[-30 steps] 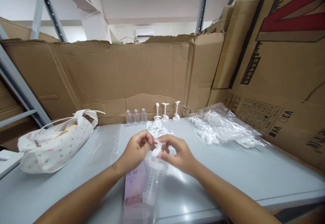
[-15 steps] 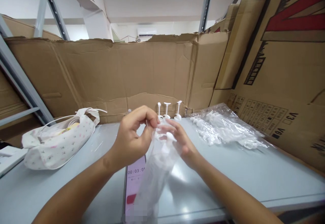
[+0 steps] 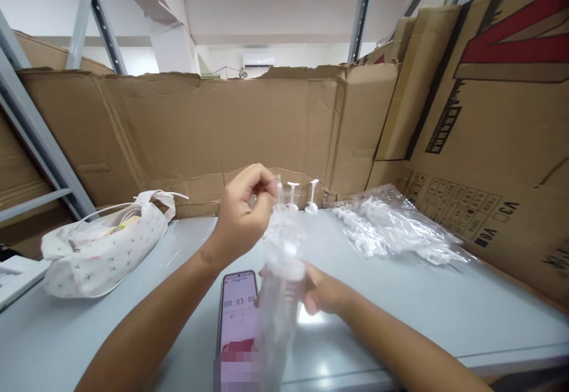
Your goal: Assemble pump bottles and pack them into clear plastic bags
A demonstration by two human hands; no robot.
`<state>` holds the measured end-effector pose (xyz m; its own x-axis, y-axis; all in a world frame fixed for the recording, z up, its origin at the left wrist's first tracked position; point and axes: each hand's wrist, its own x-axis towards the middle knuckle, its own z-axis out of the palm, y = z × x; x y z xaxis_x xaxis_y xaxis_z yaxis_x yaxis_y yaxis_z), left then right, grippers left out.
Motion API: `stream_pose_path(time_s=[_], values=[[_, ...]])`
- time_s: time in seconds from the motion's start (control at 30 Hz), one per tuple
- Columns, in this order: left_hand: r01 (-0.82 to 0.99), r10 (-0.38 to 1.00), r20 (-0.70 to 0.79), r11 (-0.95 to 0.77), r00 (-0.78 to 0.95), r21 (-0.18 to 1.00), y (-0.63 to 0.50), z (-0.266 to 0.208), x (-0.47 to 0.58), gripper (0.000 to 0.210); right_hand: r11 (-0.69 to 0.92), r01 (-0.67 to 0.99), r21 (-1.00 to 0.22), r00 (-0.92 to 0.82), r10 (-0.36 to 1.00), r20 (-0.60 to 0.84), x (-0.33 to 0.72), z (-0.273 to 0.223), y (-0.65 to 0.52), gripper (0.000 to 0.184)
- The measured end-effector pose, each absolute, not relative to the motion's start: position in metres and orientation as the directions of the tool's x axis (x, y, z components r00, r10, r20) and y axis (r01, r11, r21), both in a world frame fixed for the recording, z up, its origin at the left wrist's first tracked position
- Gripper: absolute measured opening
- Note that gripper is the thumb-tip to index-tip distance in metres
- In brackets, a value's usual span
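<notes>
My left hand (image 3: 242,214) is raised above the table, pinching the top edge of a clear plastic bag (image 3: 281,273) that hangs down from it. Lower and closer to me, my right hand (image 3: 322,293) grips the bag from behind, around a clear bottle with a white pump top that shows blurred through the film. Behind my hands, white pump heads (image 3: 302,195) stand upright against the cardboard wall. A phone (image 3: 237,310) showing a timer lies flat on the table under the bag.
A white patterned cloth pouch (image 3: 100,244) lies at the left. A clear bag of white pump parts (image 3: 393,226) lies at the right. Cardboard walls (image 3: 200,131) close off the back and right of the grey table (image 3: 422,309). Metal rack posts stand at the left.
My left hand has risen, lifting the bag's top. My right hand has dropped from the pump top to lower on the bagged bottle. The small bottles at the back are now hidden behind my left hand.
</notes>
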<state>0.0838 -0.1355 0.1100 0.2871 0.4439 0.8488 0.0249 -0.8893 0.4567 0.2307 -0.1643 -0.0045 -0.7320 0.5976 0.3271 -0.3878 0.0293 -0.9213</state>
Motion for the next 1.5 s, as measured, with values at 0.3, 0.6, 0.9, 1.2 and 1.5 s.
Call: stream_pose_path(time_s=[0.3,0.6,0.9,1.2,1.5], values=[[0.019,0.521,0.831,-0.849,0.194,0.528,-0.125,0.107,0.075,0.022,-0.082,-0.467,-0.880,-0.664,0.689,0.288,0.233,-0.009,-0.158,0.062],[0.022,0.475,0.867,-0.878,0.150,0.478,-0.111,0.115,0.064,0.023,-0.030,-0.423,-0.906,-0.683,0.667,0.297,0.249,-0.007,-0.149,0.079],[0.242,0.595,0.799,-0.791,0.087,0.562,-0.055,0.077,0.057,0.020,0.165,-0.390,-0.906,-0.339,0.889,0.308,0.294,0.010,-0.132,0.065],[0.525,0.615,0.206,-0.771,0.761,0.360,-0.016,-0.006,0.071,0.062,0.247,-0.308,-0.919,-0.225,0.919,0.323,0.300,0.011,-0.127,0.045],[0.510,0.525,0.136,-0.850,0.840,0.129,-0.007,-0.023,0.090,0.046,0.152,-0.407,-0.901,-0.279,0.918,0.282,0.291,0.006,-0.126,0.044]])
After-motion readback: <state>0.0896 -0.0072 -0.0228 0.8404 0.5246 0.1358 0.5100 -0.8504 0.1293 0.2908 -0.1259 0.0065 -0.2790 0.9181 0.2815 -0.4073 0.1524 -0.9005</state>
